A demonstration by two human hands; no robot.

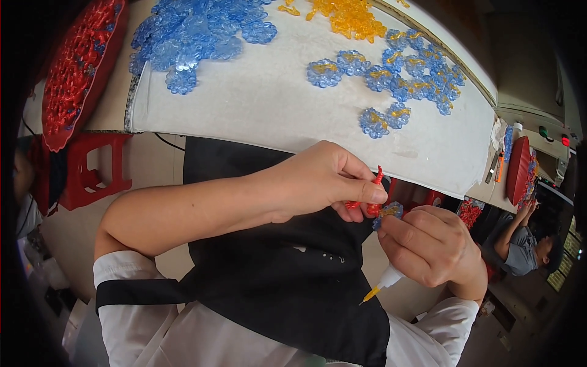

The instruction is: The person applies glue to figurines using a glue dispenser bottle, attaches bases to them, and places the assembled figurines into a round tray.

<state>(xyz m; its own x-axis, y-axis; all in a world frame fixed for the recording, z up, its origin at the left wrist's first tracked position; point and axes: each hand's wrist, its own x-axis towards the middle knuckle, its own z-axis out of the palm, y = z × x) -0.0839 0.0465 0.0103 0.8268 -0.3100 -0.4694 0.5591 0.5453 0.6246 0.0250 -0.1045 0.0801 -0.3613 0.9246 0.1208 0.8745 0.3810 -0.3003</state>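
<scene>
Over my apron, just off the table's front edge, my left hand pinches a small shiny red plastic piece between thumb and fingers. Close beside it, the fingertips of my right hand grip a clear blue flower-shaped plastic piece with a yellow part on it. The red and blue pieces meet or nearly meet; I cannot tell whether they touch. Tucked in my right hand is a white squeeze bottle, its thin yellow tip pointing down to the left. My fingers hide most of the bottle.
On the white-covered table lie a heap of blue flower pieces, a pile of yellow pieces and several blue flowers with yellow parts. A red tray of red pieces stands left, near a red stool. Another person sits at right.
</scene>
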